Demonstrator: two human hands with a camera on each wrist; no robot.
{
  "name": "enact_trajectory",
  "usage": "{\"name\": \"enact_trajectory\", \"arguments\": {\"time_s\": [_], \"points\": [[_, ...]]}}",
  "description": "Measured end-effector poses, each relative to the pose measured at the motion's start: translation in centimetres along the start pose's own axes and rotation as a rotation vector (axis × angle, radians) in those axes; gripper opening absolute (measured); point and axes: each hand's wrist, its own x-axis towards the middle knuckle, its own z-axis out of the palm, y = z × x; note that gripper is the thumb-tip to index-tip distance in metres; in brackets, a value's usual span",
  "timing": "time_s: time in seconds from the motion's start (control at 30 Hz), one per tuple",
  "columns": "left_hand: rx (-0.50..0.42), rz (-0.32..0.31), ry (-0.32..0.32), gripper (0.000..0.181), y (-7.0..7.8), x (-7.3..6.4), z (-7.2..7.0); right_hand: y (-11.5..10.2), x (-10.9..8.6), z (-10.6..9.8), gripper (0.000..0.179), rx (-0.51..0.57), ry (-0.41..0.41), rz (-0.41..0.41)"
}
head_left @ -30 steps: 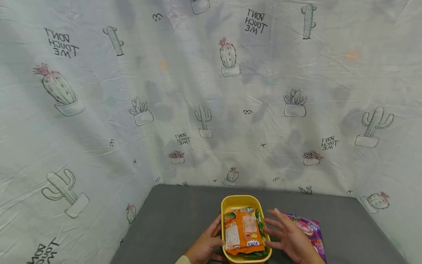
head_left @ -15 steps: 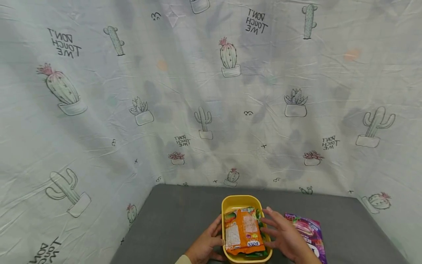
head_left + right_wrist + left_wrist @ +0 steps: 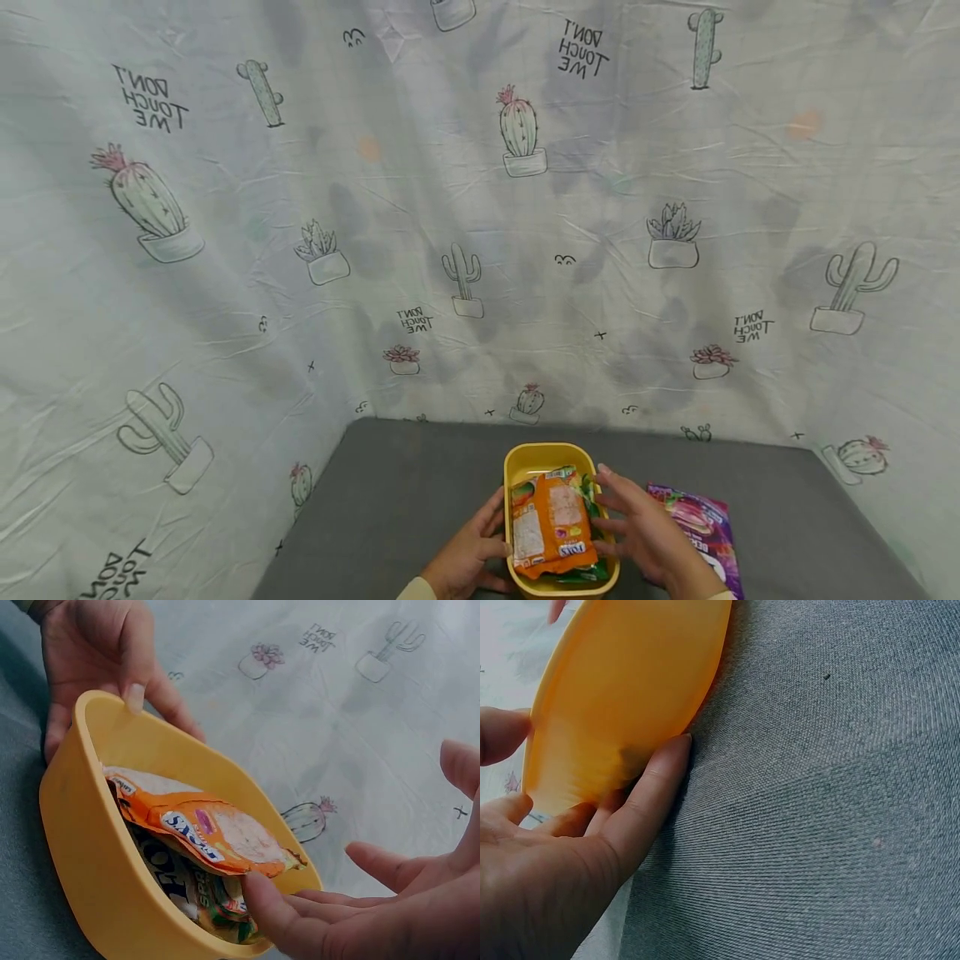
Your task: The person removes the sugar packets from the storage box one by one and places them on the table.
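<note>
A yellow plastic container (image 3: 550,457) stands on the grey surface, holding an orange Fox's candy packet (image 3: 553,521) on top of green packets (image 3: 202,889). My left hand (image 3: 471,546) holds the container's left side, thumb at the rim and fingers spread along the outer wall (image 3: 630,697). On the opposite side, my right hand (image 3: 648,529) reaches over the rim with fingers extended. In the right wrist view one fingertip (image 3: 262,896) is right at the edge of the orange packet (image 3: 225,832), which lies tilted inside.
A purple candy bag (image 3: 701,521) lies flat to the right of the container, partly behind my right hand. A light cloth (image 3: 480,208) printed with cacti encloses the back and sides of the grey surface (image 3: 420,483).
My right hand has moved left, from beside the container to over its right rim. The orange packet has turned and shifted slightly left. My left hand stays in place.
</note>
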Motion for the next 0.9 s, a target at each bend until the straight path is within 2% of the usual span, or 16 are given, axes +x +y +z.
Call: {"name": "enact_trajectory", "arguments": {"time_s": [0.37, 0.57, 0.9], "points": [[-0.021, -0.017, -0.019, 0.100, -0.3, 0.2, -0.4, 0.0, 1.3, -0.1, 0.096, -0.055, -0.018, 0.000], [-0.012, -0.018, -0.008, 0.100, -0.2, 0.3, -0.3, -0.4, 1.6, 0.3, 0.093, -0.061, -0.033, -0.013], [-0.017, -0.018, -0.008, 0.100, -0.3, 0.3, -0.3, 0.0, 2.3, 0.8, 0.089, -0.053, -0.009, -0.013]]}}
